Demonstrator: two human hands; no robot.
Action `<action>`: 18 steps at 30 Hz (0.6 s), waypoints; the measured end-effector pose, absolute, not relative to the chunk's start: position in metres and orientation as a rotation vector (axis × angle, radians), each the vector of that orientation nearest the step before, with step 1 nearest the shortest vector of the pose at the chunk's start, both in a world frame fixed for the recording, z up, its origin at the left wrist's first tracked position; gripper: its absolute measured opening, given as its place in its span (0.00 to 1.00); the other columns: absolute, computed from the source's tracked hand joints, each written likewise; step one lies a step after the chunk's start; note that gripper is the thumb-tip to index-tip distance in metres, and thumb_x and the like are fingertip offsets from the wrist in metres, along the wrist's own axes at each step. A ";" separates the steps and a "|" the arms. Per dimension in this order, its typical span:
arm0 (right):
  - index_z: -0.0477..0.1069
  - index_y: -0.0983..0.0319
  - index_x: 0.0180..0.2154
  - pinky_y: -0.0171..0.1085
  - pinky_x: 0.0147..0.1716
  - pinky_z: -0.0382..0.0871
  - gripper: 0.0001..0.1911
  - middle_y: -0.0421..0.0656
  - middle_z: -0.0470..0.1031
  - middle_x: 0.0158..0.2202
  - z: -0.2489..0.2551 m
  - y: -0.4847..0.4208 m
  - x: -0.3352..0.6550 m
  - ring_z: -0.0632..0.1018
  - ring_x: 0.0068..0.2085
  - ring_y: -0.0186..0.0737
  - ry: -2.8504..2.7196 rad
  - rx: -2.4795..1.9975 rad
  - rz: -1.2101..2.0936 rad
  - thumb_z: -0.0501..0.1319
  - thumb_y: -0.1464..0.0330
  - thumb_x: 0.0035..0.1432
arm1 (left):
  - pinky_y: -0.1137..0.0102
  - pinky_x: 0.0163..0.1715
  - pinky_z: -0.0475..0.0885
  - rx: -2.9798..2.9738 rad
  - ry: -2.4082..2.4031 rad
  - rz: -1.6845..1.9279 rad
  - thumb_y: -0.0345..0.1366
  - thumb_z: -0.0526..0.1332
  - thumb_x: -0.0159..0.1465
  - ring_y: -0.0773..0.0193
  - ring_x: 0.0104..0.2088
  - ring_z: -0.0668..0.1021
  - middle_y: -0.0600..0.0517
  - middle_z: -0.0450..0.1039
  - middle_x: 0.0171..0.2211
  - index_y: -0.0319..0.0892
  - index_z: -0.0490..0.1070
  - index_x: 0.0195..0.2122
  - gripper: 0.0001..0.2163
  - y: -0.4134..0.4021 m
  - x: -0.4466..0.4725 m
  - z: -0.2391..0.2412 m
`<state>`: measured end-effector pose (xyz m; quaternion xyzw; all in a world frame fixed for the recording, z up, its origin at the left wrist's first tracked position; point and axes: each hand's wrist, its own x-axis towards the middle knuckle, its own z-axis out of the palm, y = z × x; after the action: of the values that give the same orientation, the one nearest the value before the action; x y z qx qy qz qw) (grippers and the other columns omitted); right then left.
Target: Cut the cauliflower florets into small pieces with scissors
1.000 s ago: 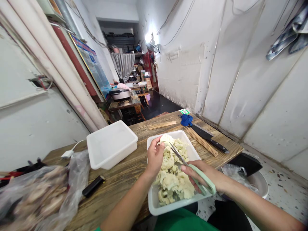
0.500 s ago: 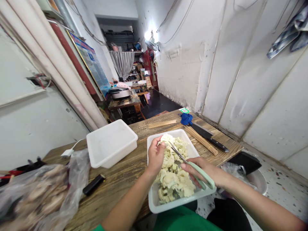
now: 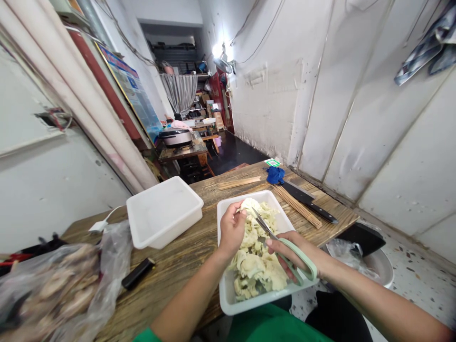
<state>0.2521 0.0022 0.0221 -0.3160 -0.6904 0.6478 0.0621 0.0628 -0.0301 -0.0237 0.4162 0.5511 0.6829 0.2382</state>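
My left hand (image 3: 232, 227) pinches a pale cauliflower floret (image 3: 251, 205) above the far left part of a white plastic tray (image 3: 225, 297). My right hand (image 3: 294, 254) is wrapped round the light green handles of a pair of scissors (image 3: 301, 254). Their metal blades point up and left, with the tips at the floret. Beneath both hands, more cut cauliflower (image 3: 260, 270) fills much of the tray. The tray sits at the table's near edge, against the green clothing.
A second white tub (image 3: 167, 209) stands left on the wooden table (image 3: 178, 266). Bamboo skewers (image 3: 297, 206), a black-handled knife (image 3: 322, 213) and a blue cloth (image 3: 275, 175) lie to the right. A plastic bag of pale food (image 3: 64, 289) and a black object (image 3: 138, 274) lie left.
The floret in my left hand has turned slightly, and the scissor handles look a little wider apart. The tray and the things round it stay in place.
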 end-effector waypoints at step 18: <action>0.62 0.61 0.24 0.32 0.12 0.63 0.24 0.35 0.65 0.13 0.025 0.039 0.214 0.69 0.15 0.34 -1.764 -0.995 1.922 0.67 0.49 0.45 | 0.70 0.39 0.72 0.675 1.236 1.890 0.41 0.68 0.51 0.66 0.38 0.76 0.50 0.74 0.38 0.41 0.72 0.39 0.16 -0.027 0.060 -0.019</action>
<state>0.2142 0.0388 0.0249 -0.3509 -0.6221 0.6779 0.1741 0.0600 -0.0269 -0.0188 0.2647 0.4844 0.7411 0.3822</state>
